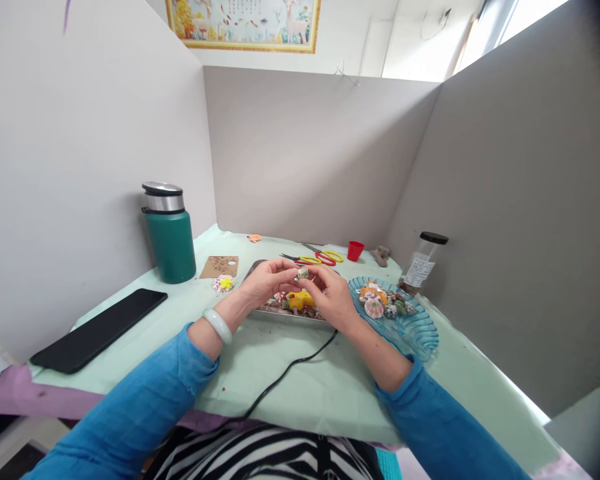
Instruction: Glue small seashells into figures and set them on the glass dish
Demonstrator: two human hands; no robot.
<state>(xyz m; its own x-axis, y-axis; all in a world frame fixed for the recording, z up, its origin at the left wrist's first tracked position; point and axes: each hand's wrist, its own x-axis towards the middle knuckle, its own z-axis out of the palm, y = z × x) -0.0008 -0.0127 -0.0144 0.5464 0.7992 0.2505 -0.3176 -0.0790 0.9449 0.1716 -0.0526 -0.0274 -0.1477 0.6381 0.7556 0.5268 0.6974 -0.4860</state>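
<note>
My left hand [271,283] and my right hand [333,291] meet over a metal tray [291,318]. A small speckled greenish shell [303,273] is pinched between the fingertips of both. Beneath them in the tray lie a yellow tool [301,300], partly hidden, and several reddish and white shell pieces. Just right of my right hand, a blue glass plate [420,333] with a scalloped rim bears a pink shell [374,307], an orange piece and several speckled shells.
Left stand a green bottle [171,247], a black phone-like slab [103,329], a brown card [219,267] and a shell with a yellow flower [224,284]. Behind are scissors [330,257] and a red cup [355,251]. A clear jar [422,263] leans right. A black cord [285,371] crosses the front.
</note>
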